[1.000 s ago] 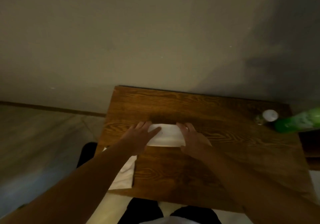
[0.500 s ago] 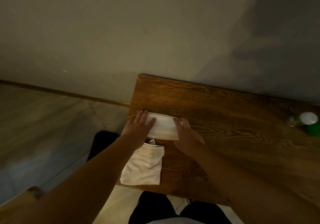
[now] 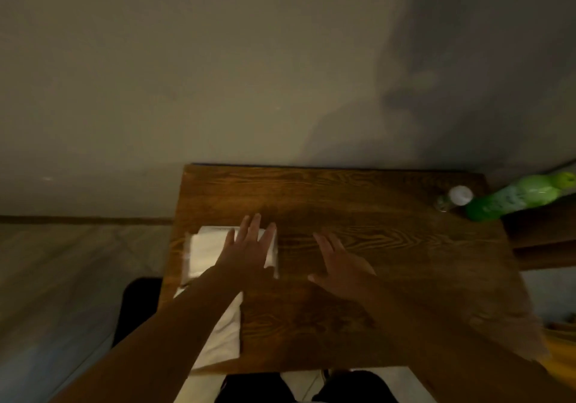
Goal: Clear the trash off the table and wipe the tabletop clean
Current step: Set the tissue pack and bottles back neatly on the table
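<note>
A folded white cloth (image 3: 205,253) lies at the left edge of the wooden table (image 3: 374,278). My left hand (image 3: 249,253) rests flat on its right half with fingers spread. My right hand (image 3: 339,265) is flat on the bare wood to the right of the cloth, fingers apart, apart from the cloth. A second white cloth (image 3: 224,337) lies nearer the front left corner, partly hidden under my left forearm.
A green bottle (image 3: 517,197) lies on its side at the table's far right, next to a small white-capped bottle (image 3: 456,198). A grey wall backs the table. Floor lies to the left; my dark-clad legs show below the front edge.
The white cloth has slid toward the table's left edge under my left hand. My right hand has come off the cloth and now lies on bare wood.
</note>
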